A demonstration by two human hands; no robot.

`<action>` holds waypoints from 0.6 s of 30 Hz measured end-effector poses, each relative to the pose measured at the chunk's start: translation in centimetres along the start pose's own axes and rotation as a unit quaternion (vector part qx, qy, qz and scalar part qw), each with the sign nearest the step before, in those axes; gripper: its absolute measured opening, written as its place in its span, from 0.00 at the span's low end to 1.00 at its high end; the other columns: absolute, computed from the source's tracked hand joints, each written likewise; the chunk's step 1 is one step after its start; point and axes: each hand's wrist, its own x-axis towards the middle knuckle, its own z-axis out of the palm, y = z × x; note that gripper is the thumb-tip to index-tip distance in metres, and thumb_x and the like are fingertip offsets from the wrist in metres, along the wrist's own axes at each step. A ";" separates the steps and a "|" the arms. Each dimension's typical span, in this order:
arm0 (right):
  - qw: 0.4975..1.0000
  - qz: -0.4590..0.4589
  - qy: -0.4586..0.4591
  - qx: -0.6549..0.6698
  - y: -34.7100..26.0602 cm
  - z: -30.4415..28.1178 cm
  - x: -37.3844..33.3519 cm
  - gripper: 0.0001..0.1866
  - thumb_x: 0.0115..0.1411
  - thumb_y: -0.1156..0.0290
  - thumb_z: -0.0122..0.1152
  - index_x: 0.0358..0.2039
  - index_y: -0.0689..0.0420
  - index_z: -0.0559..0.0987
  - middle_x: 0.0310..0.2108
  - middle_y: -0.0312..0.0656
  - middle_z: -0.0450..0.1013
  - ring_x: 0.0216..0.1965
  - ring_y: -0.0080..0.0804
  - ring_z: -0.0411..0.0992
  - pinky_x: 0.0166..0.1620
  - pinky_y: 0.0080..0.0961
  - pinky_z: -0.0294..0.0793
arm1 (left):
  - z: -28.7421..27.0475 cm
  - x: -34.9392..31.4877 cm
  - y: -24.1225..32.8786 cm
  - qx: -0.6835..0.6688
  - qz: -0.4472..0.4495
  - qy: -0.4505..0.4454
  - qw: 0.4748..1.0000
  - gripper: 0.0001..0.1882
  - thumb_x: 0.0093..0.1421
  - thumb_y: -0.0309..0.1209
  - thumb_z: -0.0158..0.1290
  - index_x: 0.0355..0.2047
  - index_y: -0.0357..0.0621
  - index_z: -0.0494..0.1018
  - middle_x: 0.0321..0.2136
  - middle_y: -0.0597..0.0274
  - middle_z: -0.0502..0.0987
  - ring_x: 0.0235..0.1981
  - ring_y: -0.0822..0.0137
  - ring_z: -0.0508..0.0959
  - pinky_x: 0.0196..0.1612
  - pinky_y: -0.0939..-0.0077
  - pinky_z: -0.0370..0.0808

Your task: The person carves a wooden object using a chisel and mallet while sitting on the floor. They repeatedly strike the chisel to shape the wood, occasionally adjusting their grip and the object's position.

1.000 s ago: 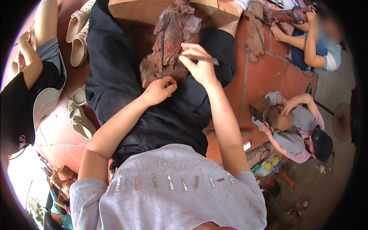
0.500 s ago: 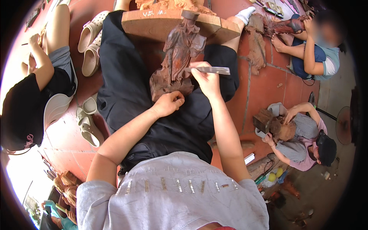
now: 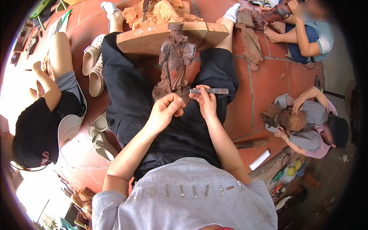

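**Dark reddish-brown carved wooden figurine (image 3: 174, 63), long axis pointing away from the person (image 3: 184, 193)**

Between the thighs (image 3: 126, 84), hatted head toward the thick, curve-edged wooden bench (image 3: 142, 40); robes deeply folded, base rough. Left hand (image 3: 165, 110) curled at the base; grip cannot be told. Right hand (image 3: 206, 102) pinches a flat grey metal strip (image 3: 216, 91), lying crosswise.

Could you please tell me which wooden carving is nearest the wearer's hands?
The dark brown robed figure, by the left hand; the orange carving is farther off on the thick board, and other pieces are to the sides.
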 end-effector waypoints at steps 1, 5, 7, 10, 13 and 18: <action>1.000 -0.003 0.005 -0.020 0.5 -0.5 0.5 0.18 0.73 0.59 0.48 0.45 0.64 0.74 0.36 0.46 0.77 0.34 0.34 0.80 0.41 0.32 0.82 | 1.0 -0.9 2.8 -0.001 0.036 -0.008 0.999 0.14 0.71 0.36 0.47 0.35 0.38 0.74 0.25 0.66 0.76 0.27 0.77 0.73 0.36 0.81 0.71; 1.000 0.026 0.011 0.010 1.6 -0.3 1.9 0.25 0.73 0.52 0.43 0.44 0.64 0.75 0.38 0.49 0.77 0.34 0.35 0.80 0.40 0.33 0.82 | 3.5 -4.4 12.7 0.059 0.251 0.000 0.966 0.14 0.66 0.32 0.54 0.47 0.34 0.71 0.35 0.60 0.76 0.34 0.74 0.75 0.41 0.79 0.73; 1.000 0.027 0.005 0.015 1.7 -0.5 1.9 0.25 0.74 0.52 0.42 0.44 0.65 0.75 0.39 0.48 0.77 0.35 0.35 0.80 0.40 0.33 0.82 | 4.2 -5.4 16.1 0.144 0.397 0.030 0.906 0.29 0.61 0.39 0.57 0.56 0.34 0.63 0.36 0.53 0.76 0.35 0.69 0.76 0.41 0.74 0.73; 1.000 0.028 -0.007 0.004 1.0 -0.4 1.6 0.24 0.74 0.52 0.40 0.44 0.63 0.74 0.39 0.48 0.76 0.36 0.35 0.79 0.41 0.33 0.81 | 4.5 -6.7 20.5 0.245 0.576 0.104 0.773 0.49 0.57 0.53 0.59 0.66 0.34 0.52 0.38 0.44 0.75 0.34 0.62 0.76 0.40 0.66 0.74; 0.999 0.026 -0.028 0.004 1.2 -0.6 1.3 0.24 0.74 0.52 0.40 0.44 0.62 0.74 0.38 0.46 0.76 0.36 0.34 0.78 0.41 0.34 0.80 | 5.6 -7.2 22.6 0.312 0.660 0.142 0.668 0.45 0.58 0.49 0.59 0.65 0.35 0.53 0.39 0.46 0.75 0.35 0.64 0.76 0.41 0.68 0.74; 0.997 -0.005 -0.052 -0.065 1.1 -2.1 0.3 0.23 0.74 0.54 0.43 0.45 0.63 0.77 0.22 0.37 0.73 0.19 0.26 0.72 0.28 0.25 0.78 | 6.8 -5.7 26.1 0.355 0.714 0.153 0.583 0.39 0.60 0.43 0.59 0.64 0.36 0.56 0.41 0.50 0.75 0.36 0.66 0.76 0.42 0.70 0.74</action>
